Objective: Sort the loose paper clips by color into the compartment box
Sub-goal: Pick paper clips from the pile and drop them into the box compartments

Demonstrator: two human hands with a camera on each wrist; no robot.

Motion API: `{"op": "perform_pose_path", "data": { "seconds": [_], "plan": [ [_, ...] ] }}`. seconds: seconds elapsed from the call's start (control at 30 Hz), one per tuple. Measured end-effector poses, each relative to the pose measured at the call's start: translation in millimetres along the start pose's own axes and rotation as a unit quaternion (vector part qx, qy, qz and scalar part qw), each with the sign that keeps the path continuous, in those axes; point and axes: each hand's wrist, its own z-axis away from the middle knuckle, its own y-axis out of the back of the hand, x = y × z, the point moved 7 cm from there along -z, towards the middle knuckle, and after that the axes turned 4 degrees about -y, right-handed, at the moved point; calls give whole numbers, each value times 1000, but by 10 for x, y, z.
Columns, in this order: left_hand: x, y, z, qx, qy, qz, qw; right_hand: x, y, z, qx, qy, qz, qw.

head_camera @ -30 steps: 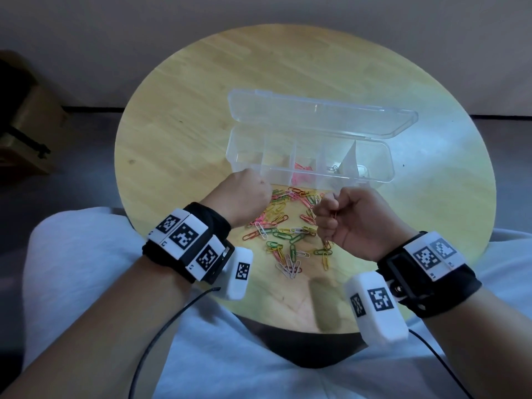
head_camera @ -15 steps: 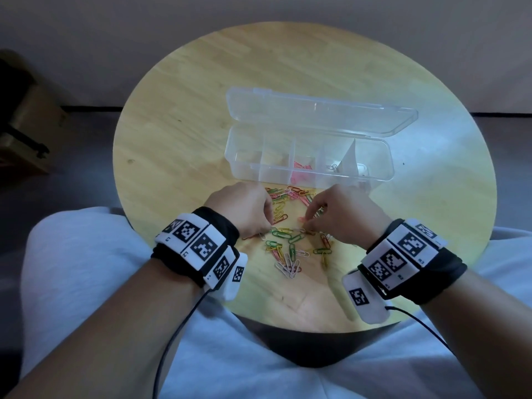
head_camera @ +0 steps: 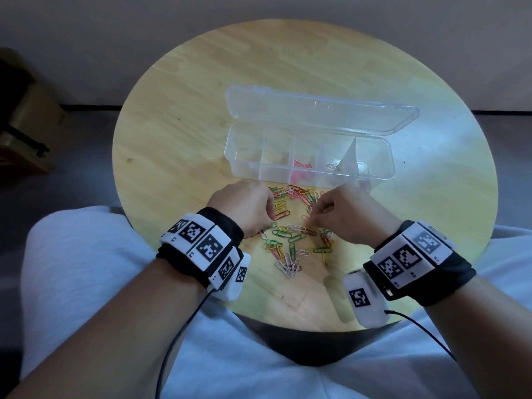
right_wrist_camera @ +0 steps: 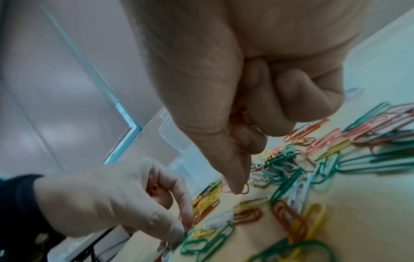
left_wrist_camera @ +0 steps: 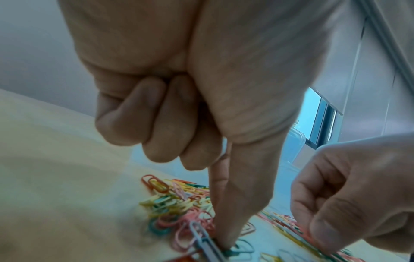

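Both hands now down from the box, left hand (head_camera: 250, 203) and right hand (head_camera: 345, 216) each pinching paper clips (head_camera: 293, 240).

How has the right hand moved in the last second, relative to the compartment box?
Yes. The right hand has dropped from beside the compartment box front wall down toward the person, onto the paper clip pile.

No legible text, seemingly.
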Motion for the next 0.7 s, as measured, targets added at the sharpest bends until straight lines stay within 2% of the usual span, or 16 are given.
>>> {"op": "perform_pose_path", "data": {
  "seconds": [0.2,0.37,0.57,0.7],
  "plan": [
    [7,38,-15,34,-8,-1,999,100,42,91,-11,-14,-153,988],
    [0,37,-9,33,-3,-25,999,157,62,134,-14,-42,-279,959],
    [46,32,-2,29,-4,-24,999,127,59,199,-41,-19,-342,939],
    [54,42,9,31,-9,-7,999,167,-10,195,-52,-34,-377,924]
  ]
}}
